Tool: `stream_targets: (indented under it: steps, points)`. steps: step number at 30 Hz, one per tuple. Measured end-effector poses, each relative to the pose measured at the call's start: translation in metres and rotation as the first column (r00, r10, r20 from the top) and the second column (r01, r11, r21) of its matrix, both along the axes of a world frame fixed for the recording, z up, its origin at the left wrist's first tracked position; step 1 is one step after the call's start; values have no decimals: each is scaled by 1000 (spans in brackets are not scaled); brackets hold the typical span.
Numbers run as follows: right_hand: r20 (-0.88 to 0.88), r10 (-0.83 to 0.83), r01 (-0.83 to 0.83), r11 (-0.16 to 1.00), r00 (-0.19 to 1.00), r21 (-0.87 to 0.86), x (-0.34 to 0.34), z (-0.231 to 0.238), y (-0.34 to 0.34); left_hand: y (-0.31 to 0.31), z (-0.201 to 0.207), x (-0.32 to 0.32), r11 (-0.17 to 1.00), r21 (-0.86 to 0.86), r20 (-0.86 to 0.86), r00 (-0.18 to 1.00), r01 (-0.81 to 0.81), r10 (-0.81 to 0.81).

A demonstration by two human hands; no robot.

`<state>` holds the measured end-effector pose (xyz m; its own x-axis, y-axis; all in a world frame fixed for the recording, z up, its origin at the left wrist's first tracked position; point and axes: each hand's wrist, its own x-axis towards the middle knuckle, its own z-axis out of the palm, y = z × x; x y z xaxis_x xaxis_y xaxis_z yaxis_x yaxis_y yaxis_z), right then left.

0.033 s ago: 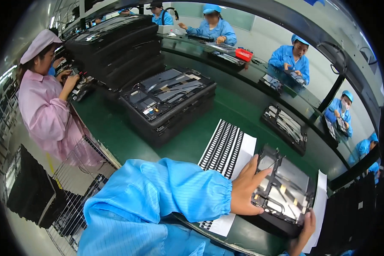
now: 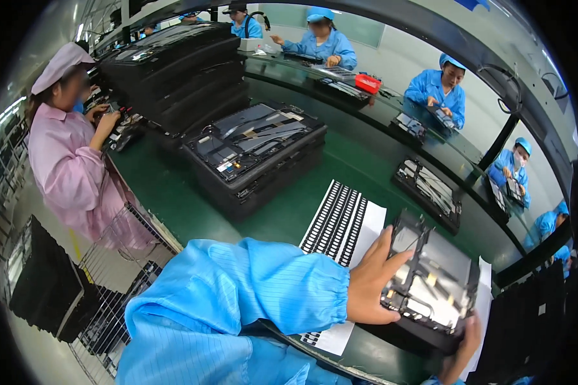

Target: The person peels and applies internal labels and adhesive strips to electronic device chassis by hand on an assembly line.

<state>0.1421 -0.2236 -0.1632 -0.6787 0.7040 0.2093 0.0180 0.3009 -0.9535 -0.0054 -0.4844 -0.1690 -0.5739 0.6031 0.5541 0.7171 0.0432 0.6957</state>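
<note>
An opened tablet-like device (image 2: 444, 273), its silvery batteries and flat cables showing, lies at the right on a black foam tray (image 2: 412, 335). My left hand (image 2: 371, 287) grips the device's left side, thumb at the near corner and fingers spread along the edge. At the near right corner, my right hand (image 2: 467, 345) touches the device, its fingers blurred by motion. White sheets bearing rows of black labels (image 2: 332, 221) lie left of the device, partly under my left forearm. A paper sheet (image 2: 485, 273) shows just beyond the tray's right side.
Foam trays with similar open devices (image 2: 253, 138) are stacked at the left, with a taller stack (image 2: 173, 77) behind. One more tray (image 2: 429, 192) sits farther right. A person in pink (image 2: 70, 154) works at left; several in blue sit across the bench. A wire rack (image 2: 99, 321) stands lower left.
The device has shifted slightly up and to the right, its far right corner now higher over the tray. My right hand has moved a little with it; my left keeps its grip.
</note>
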Motion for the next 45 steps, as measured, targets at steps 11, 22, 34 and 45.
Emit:
stream_targets:
  steps: [11,22,34,45]
  points:
    - [-338,299,-97,859,893,503,-179,143,-108,-107,104,-15,790,247,-193,770,-561,608]
    - [-514,403,-427,901,757,77,-387,57,-241,-166,48,-47,432,259,-182,396,-864,900]
    - [-415,451,-503,864,790,-19,-423,35,-262,-167,16,-65,427,204,-147,404,-881,903]
    - [-349,654,-742,594,671,-311,-423,14,-252,-177,6,-112,236,731,516,746,-640,422]
